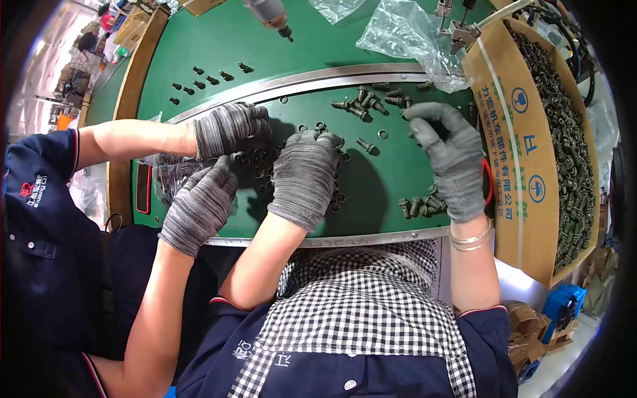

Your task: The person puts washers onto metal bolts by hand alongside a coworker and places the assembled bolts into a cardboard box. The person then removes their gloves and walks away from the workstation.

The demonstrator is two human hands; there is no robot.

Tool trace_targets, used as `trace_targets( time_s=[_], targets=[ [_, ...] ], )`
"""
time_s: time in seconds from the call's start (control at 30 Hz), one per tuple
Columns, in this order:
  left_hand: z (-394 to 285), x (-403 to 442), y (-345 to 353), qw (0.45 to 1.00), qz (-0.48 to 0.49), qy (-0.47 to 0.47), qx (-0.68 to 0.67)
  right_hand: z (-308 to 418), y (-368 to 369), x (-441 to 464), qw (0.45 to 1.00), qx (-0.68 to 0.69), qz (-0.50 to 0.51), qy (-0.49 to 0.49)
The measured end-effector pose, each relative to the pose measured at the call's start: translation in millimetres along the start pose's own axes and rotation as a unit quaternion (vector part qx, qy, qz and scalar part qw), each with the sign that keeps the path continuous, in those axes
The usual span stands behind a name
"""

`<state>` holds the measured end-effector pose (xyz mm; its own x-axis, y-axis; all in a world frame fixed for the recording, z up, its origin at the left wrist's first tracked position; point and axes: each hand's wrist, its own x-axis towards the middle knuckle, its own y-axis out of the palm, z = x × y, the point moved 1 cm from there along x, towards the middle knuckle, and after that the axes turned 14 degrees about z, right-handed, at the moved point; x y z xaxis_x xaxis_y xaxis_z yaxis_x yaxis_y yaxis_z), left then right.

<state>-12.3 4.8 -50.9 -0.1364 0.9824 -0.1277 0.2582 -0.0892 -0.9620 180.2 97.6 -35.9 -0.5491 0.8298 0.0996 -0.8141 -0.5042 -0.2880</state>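
Observation:
Both my hands wear grey knit gloves. My left hand (pixel 305 176) is over a scatter of small metal rings (pixel 340 198), palm down with fingers curled; what is under the fingertips is hidden. To the right, my right hand (pixel 454 159) is raised with thumb and forefinger bent toward each other. A small dark piece shows at its fingertips, too small to name. Between my hands lie a single flanged bolt (pixel 367 146) and a loose ring (pixel 383 134). Bolt piles lie beyond them (pixel 360 104) and beside my right wrist (pixel 423 203).
At left, a co-worker's gloved hands (pixel 229 129) work over more rings and a plastic bag (pixel 174 179). Bolts stand in rows (pixel 199 85) behind a metal rail (pixel 318 78). A power driver (pixel 269 14) hangs above. A carton (pixel 507 132) full of bolts stands right, near crumpled plastic (pixel 405 33).

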Motion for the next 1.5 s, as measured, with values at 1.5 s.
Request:
trace_targets(
  time_s=[1.5],
  targets=[
    [20,-40,2,0.799,-0.093,-0.053,-0.592,6,89,-12,0.993,0.066,0.074,-0.059]
  ],
)
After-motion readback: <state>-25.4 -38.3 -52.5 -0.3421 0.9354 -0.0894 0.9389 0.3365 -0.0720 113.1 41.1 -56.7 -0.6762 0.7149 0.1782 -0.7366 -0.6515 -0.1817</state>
